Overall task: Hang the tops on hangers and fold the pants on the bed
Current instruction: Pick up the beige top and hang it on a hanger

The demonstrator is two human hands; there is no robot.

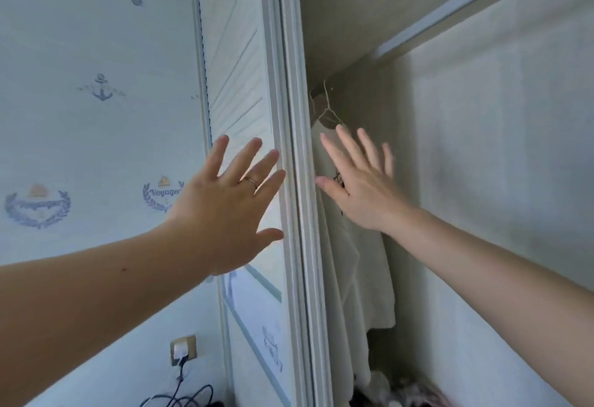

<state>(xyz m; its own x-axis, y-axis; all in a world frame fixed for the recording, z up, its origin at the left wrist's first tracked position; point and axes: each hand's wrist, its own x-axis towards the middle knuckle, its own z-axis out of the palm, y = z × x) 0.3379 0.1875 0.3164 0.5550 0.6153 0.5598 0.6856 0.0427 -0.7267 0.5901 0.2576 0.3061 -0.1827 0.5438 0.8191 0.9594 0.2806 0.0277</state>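
A white top (pixel 360 265) hangs on a thin wire hanger (pixel 326 111) inside the open wardrobe, right of the door edge. My right hand (pixel 363 181) is stretched into the wardrobe in front of the top, fingers straight and spread, holding nothing. My left hand (pixel 225 207), with a ring on one finger, is spread flat against the outer face of the white wardrobe door (pixel 244 91), its fingertips at the door's edge frame (pixel 295 136). No pants or bed are in view.
Pale wallpaper with anchor and "Voyager" prints (pixel 96 117) fills the left. A wall socket with a plug and black cable (pixel 183 352) sits low left. The wardrobe's inner wall (pixel 498 181) is on the right, with a heap of clothes (pixel 401 390) at the bottom.
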